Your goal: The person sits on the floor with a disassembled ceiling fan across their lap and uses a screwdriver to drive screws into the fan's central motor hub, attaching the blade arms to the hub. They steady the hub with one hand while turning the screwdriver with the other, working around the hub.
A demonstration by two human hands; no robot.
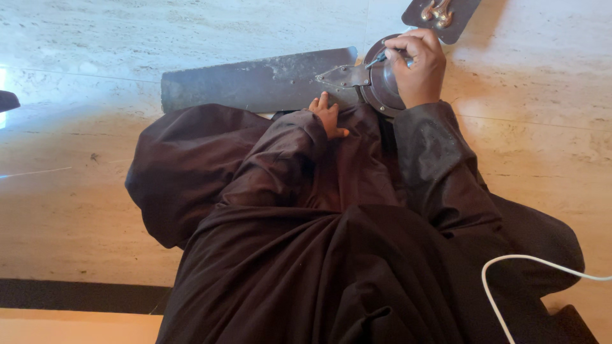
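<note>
ceiling fan (pixel 376 83) on marble floor (pixel 127 38), hub at knees | right hand (pixel 417 67) fingers closed round screwdriver (pixel 382 58), tip at blade bracket (pixel 344 75) | left hand (pixel 328 116) fingers loose, resting by bracket | keep driver square, press firmly, brace blade (pixel 255 79)

No packages, labels, signs or screens show anywhere in this view.

A pale marble floor (pixel 95 191) carries a dismantled ceiling fan (pixel 268 79) at top centre and a white cable (pixel 510 258) at lower right.
</note>
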